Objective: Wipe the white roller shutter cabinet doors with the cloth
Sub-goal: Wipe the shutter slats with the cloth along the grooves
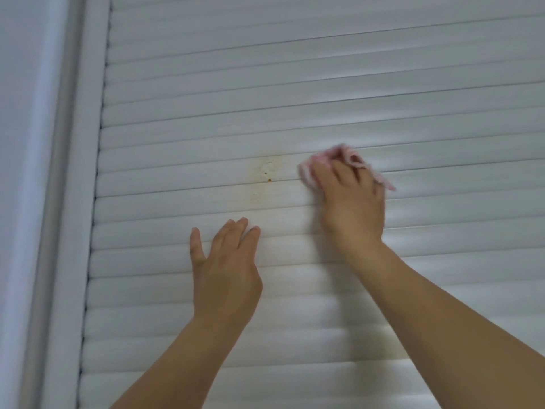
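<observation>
A white roller shutter door [324, 84] of horizontal slats fills the view. A yellowish stain with small orange specks [267, 172] marks the slats near the middle. My right hand [351, 199] presses a bunched pink cloth [345, 156] against the slats just right of the stain, with the fingers curled over the cloth. Only the cloth's edges show around the fingers. My left hand [225, 267] lies flat on the shutter below the stain, fingers straight and spread, holding nothing.
The shutter's white vertical frame [73, 202] runs down the left side. A plain pale wall [20, 172] lies beyond it.
</observation>
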